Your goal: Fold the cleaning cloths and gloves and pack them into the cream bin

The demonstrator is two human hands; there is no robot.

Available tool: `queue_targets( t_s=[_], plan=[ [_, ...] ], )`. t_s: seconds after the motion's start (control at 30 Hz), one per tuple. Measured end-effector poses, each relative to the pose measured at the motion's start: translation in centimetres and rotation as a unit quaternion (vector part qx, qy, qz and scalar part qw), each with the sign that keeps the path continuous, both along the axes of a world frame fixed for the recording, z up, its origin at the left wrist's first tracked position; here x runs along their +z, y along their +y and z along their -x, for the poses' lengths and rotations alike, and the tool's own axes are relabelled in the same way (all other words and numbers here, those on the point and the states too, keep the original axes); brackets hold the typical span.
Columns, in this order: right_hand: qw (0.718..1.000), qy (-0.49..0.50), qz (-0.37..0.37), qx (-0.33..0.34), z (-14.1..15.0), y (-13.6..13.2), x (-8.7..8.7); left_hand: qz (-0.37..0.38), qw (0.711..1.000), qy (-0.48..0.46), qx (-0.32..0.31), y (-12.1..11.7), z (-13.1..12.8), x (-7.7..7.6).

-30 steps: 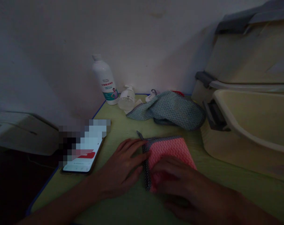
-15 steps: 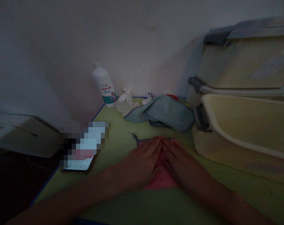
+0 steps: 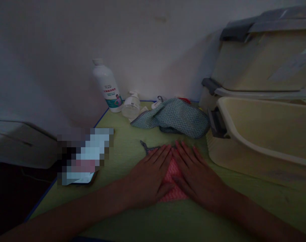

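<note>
A pink cloth (image 3: pixel 171 173) with a dark checked edge and a hanging loop lies on the green tabletop (image 3: pixel 127 151). My left hand (image 3: pixel 150 174) rests flat on its left part, fingers stretched out. On the right part lies my right hand (image 3: pixel 194 174), palm down with the fingers a little spread. The fingertips of both hands come close together near the far edge, and pink fabric shows between them. Much of the cloth is hidden under the hands. Beyond it sits a crumpled grey-blue cloth (image 3: pixel 179 116).
A white bottle (image 3: pixel 109 89) and a clear pump bottle (image 3: pixel 131 105) stand at the back by the wall. To the left lies a phone (image 3: pixel 88 161) with a lit, blurred screen. An open cream bin (image 3: pixel 241 151) stands on the right, with lidded boxes (image 3: pixel 256 64) behind.
My hands have flattened onto the pink cloth, and the fingers of my right hand have spread. The whole view has shifted slightly; the other things stay in place.
</note>
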State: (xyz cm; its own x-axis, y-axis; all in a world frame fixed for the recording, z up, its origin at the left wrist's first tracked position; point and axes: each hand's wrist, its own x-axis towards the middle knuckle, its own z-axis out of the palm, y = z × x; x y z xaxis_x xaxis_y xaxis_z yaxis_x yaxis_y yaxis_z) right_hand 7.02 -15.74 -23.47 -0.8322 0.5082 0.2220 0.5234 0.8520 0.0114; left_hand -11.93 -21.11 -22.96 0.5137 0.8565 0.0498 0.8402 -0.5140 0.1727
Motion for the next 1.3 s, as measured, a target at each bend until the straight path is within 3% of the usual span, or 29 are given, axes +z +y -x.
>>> queue_targets(
  t_s=[0.17, 0.33, 0.5, 0.77, 0.97, 1.13, 1.3],
  plan=[
    [0.999, 0.033, 0.008, 0.005, 0.0, -0.1, 0.5, -0.008, 1.0, 0.001, -0.003, 0.0, 0.1, 0.0],
    [0.995, 0.068, -0.002, 0.071, 0.2, -0.9, 1.7, -0.004, 1.0, 0.017, 0.013, -0.1, 0.2, 0.4],
    [0.992, 0.024, 0.036, 0.118, 0.0, -1.4, 2.3, -0.009, 1.0, 0.017, 0.018, -0.1, 0.6, 0.4],
    [0.991, 0.027, 0.054, 0.12, -0.6, -0.4, 2.6, -0.029, 0.999, 0.005, 0.04, 0.0, 1.0, 1.3],
    [0.995, 0.055, 0.052, 0.068, -0.6, 0.2, 2.9, -0.041, 0.995, -0.067, 0.059, 0.1, 1.4, 1.7],
    [0.993, 0.085, 0.083, 0.026, -0.8, 0.9, 2.9, -0.065, 0.99, -0.122, 0.029, 0.1, 1.4, 1.7],
    [0.986, 0.113, 0.115, 0.035, -1.0, 1.2, 2.5, -0.064, 0.982, -0.178, -0.004, 0.4, 1.5, 1.5]
  ],
)
